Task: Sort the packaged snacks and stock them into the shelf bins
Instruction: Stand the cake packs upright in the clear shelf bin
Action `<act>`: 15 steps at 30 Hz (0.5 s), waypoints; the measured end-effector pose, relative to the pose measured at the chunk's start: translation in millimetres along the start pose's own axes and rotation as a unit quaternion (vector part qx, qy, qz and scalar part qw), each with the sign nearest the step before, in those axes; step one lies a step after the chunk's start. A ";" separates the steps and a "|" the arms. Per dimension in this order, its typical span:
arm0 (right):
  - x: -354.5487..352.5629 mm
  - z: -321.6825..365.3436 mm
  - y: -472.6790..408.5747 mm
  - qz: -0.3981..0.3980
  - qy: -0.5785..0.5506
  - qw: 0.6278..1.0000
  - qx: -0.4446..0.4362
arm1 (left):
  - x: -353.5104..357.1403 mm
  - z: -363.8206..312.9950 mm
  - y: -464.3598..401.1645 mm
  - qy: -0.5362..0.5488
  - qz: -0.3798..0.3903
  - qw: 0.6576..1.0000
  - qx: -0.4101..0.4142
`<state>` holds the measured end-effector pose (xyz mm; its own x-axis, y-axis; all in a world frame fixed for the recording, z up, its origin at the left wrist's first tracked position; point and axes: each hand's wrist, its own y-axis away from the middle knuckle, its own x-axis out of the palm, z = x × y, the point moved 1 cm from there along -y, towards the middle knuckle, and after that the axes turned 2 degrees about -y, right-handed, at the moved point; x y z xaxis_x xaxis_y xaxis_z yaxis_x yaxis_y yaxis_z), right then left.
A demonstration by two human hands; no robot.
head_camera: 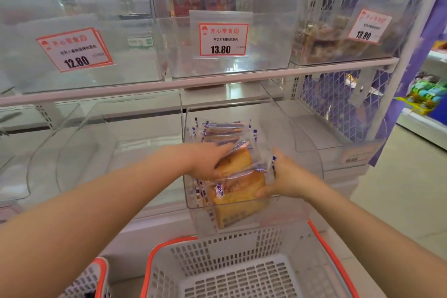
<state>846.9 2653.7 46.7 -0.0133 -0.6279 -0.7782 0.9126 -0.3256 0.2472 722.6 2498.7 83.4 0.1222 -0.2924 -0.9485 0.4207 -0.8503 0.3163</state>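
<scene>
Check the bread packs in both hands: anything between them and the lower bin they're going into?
Nothing visible. The left hand and right hand hold the bread packs inside the clear bin's open top, above packs already stacked at its back.

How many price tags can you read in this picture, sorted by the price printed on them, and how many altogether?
Price tags reading 12.80: 1, on the upper left bin
Price tags reading 13.80: 2, on the upper middle bin and the upper right bin
Total: 3
</scene>
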 end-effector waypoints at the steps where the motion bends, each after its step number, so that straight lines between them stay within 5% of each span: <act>1: -2.6 -2.5 0.7 0.021 -0.050 0.999 0.004 | 1.0 -4.3 1.2 0.046 -0.034 0.998 0.016; 4: -8.7 -5.7 5.3 0.085 -0.147 0.986 0.006 | 5.0 -15.9 0.9 0.110 -0.083 0.989 0.049; 8: -5.4 -3.3 6.0 0.068 -0.123 0.989 -0.044 | 14.9 -23.0 -3.1 0.090 0.021 0.993 0.066; 11: 1.9 5.2 5.0 0.120 -0.147 0.976 -0.108 | 14.4 -22.1 -5.2 0.002 0.054 0.997 0.061; 15: 0.7 0.9 -5.3 0.144 -0.095 0.983 -0.060 | 18.5 -13.5 -2.6 -0.079 0.074 0.994 -0.004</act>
<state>841.6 2654.4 45.4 0.1864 -0.8064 -0.5613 0.9314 -0.0368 0.3622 735.9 2501.5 64.8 0.0404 -0.4797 -0.8765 0.4159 -0.7896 0.4513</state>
